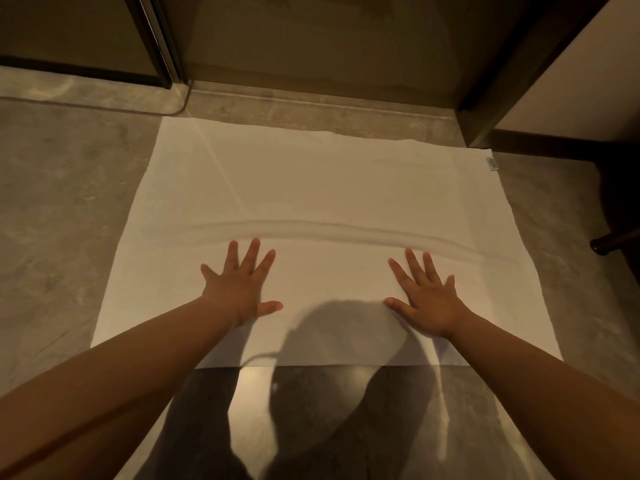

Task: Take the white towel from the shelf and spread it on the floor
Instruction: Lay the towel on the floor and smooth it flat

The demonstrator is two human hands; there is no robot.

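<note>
The white towel [322, 188] lies unfolded and flat on the grey stone floor [62, 209], with a long shallow crease running across its middle. My left hand [242, 285] rests palm down on its near left part, fingers spread. My right hand [427, 292] presses flat on the near right part, fingers spread too. Neither hand grips the cloth. A small label [491, 164] sticks out at the towel's far right corner. No shelf is in view.
A raised stone threshold [311, 105] runs along the towel's far edge. Dark door frames stand at the far left [156, 39] and right [512, 64]. A dark furniture leg [613, 242] juts in at the right. My shadow falls on the near floor.
</note>
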